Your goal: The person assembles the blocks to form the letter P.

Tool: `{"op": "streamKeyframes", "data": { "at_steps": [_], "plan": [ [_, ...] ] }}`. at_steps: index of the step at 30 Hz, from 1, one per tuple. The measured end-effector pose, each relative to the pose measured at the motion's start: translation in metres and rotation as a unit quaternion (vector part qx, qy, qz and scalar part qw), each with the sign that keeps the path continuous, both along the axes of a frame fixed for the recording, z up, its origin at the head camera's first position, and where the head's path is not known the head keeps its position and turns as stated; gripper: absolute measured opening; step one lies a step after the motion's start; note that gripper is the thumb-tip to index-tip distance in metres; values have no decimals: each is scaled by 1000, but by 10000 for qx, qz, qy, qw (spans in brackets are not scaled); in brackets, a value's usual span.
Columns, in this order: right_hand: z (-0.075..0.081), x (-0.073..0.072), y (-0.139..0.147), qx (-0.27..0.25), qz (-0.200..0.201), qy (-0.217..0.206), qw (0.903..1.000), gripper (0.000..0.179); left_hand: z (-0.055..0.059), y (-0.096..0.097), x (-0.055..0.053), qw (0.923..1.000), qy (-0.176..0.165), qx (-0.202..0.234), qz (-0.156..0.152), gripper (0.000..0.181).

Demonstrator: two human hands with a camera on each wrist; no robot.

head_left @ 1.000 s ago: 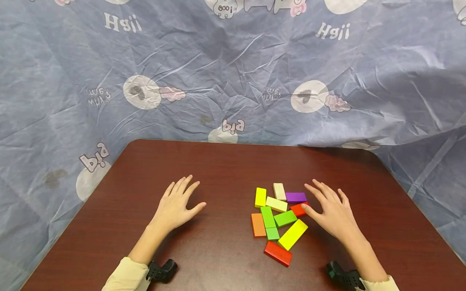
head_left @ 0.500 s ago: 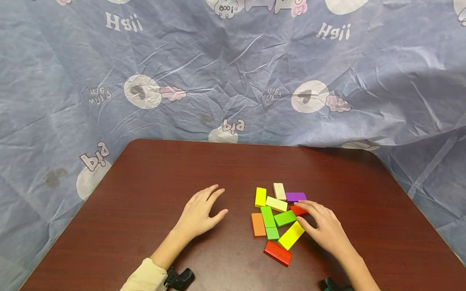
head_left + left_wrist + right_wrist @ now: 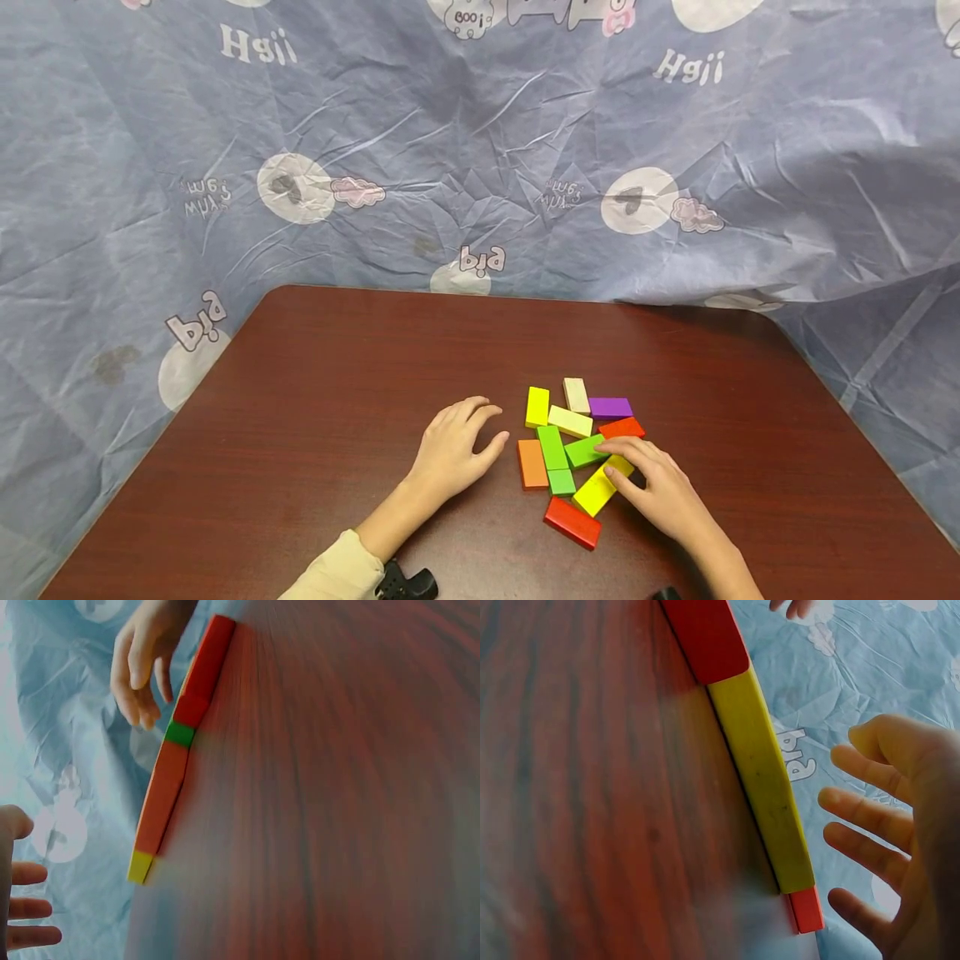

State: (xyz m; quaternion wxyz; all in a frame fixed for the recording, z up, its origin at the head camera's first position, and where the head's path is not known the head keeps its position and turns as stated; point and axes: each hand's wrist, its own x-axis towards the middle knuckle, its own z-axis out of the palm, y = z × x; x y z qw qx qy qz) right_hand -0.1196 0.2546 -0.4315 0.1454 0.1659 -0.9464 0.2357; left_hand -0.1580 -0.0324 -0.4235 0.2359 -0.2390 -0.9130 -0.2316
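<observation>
Several wooden blocks lie flat in a loose cluster right of the table's middle. My right hand hovers at the cluster's right side, its relaxed fingers partly over a long yellow block and near a green block. The right wrist view has these fingers apart from the blocks, holding nothing. My left hand is held left of the cluster, nearest an orange block, with nothing in it. A red block lies closest to me, and another red block sits beyond my right fingers.
Behind the green blocks lie a small yellow block, a pale yellow block, a natural wood block and a purple block. A brown table bears them all. Crumpled blue-grey printed cloth hangs behind its far edge.
My left hand has moved right, toward the cluster. My right hand has moved left and nearer to me, from beside the far red block to over the long yellow one. The blocks look unmoved.
</observation>
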Motion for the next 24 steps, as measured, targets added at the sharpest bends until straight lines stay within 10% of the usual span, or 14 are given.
{"op": "streamKeyframes", "data": {
  "at_steps": [7,12,18,24],
  "plan": [
    [-4,2,-2,-309,208,-180,9991,25,-13,11,-1,9966,297,749,-156,9],
    [-7,2,0,-306,392,-94,9987,30,-21,11,-2,9960,-144,777,-416,12],
    [-11,3,2,-313,486,-267,9980,30,-28,11,-2,9891,-915,-3,-1158,32],
    [-13,3,3,-56,549,-441,9975,32,-33,7,-1,9626,-1347,-1140,-2058,56]
  ]
}}
